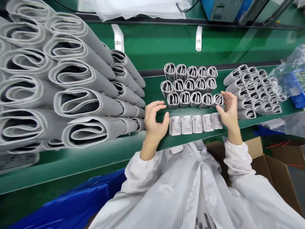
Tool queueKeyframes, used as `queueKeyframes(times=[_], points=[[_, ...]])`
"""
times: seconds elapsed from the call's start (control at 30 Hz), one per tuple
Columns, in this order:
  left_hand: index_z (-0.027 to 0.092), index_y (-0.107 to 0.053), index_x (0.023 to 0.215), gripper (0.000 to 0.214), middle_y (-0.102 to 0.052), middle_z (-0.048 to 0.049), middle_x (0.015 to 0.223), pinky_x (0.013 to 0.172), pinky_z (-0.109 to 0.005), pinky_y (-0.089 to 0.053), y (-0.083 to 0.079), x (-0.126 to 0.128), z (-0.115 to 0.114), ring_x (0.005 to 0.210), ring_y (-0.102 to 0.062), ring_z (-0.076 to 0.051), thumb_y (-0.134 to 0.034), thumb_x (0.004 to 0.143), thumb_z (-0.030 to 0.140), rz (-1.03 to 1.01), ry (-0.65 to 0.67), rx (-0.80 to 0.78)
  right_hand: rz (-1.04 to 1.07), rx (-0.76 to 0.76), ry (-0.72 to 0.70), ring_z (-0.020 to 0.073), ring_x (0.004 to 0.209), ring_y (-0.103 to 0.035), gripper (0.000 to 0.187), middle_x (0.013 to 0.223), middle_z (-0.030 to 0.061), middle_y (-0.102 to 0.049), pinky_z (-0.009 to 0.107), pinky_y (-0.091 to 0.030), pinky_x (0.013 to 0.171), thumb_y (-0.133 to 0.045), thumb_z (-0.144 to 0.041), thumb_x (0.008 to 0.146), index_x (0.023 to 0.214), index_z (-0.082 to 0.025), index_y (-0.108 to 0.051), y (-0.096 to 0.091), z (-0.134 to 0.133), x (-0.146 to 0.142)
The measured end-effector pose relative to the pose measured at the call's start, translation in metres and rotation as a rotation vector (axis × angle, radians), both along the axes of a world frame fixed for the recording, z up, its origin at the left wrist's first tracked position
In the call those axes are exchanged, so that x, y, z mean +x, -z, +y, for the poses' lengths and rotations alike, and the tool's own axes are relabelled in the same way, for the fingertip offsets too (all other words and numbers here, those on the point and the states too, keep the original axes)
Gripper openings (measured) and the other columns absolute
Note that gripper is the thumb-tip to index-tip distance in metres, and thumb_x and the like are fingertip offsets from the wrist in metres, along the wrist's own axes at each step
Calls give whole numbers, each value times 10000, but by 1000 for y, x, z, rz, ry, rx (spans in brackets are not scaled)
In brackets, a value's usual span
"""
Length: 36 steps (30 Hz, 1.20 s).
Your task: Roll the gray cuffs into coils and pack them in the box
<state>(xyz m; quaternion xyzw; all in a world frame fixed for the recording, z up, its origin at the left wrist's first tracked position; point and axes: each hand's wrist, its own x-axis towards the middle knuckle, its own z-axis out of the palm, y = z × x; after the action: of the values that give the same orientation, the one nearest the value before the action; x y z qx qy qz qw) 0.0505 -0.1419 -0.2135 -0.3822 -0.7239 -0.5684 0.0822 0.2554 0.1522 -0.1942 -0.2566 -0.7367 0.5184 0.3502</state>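
Your right hand point(229, 108) is half open, fingers at the end roll point(218, 100), grip unclear. Your left hand point(154, 122) is open beside five printed packs point(195, 124). Three rows of five small rolls point(190, 86) are laid out; big rolls point(78, 103) stay stacked left.

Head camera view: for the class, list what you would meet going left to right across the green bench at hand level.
large rolled grey cuffs → left hand → row of printed white packets → right hand → block of small rolled grey cuffs → clear plastic bag

Factory line with green conveyor point(152, 44)
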Motion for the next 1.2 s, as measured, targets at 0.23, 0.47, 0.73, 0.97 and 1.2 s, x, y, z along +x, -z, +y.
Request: queueKeyframes(times=[0.23, 0.47, 0.73, 0.97, 1.2], points=[[285, -601, 1616, 1036, -701, -185, 1551, 1185, -619, -551, 17, 13, -45, 1423, -657, -438, -1030, 739, 632, -159, 389, -408, -222, 97, -16, 201, 829, -634, 151, 975, 18, -725, 359, -510, 759, -769, -395, 1003, 1018, -248, -740, 23, -20, 51], [312, -666, 1493, 1020, -751, -135, 1425, 1125, -561, -606, 24, 12, -46, 1296, -740, -391, -1094, 628, 641, -153, 304, -285, -50, 163, -7, 222, 812, -612, 285, 850, 19, -657, 391, -465, 764, -764, -396, 965, 780, -255, -600, 25, -30, 35], [308, -652, 1502, 1038, -719, -131, 1435, 1161, -566, -602, 26, 14, -47, 1342, -717, -389, -1116, 615, 582, -159, 280, -291, -5, 181, 54, 231, 747, -568, 425, 776, 15, -602, 418, -446, 735, -798, -553, 932, 718, -264, -571, 29, -29, 32], [318, -626, 1521, 986, -695, -118, 1470, 1173, -562, -609, 25, 14, -47, 1378, -703, -379, -1094, 656, 391, -195, 297, -293, -7, 166, 82, 224, 746, -549, 459, 783, 15, -579, 401, -413, 704, -812, -599, 932, 731, -262, -574, 33, -29, 34], [318, -611, 1544, 963, -694, -116, 1492, 1190, -568, -604, 24, 14, -47, 1395, -695, -373, -1056, 691, 357, -176, 303, -281, 36, 159, 64, 214, 750, -542, 414, 798, 12, -582, 384, -393, 694, -823, -531, 964, 755, -252, -599, 32, -31, 36]])
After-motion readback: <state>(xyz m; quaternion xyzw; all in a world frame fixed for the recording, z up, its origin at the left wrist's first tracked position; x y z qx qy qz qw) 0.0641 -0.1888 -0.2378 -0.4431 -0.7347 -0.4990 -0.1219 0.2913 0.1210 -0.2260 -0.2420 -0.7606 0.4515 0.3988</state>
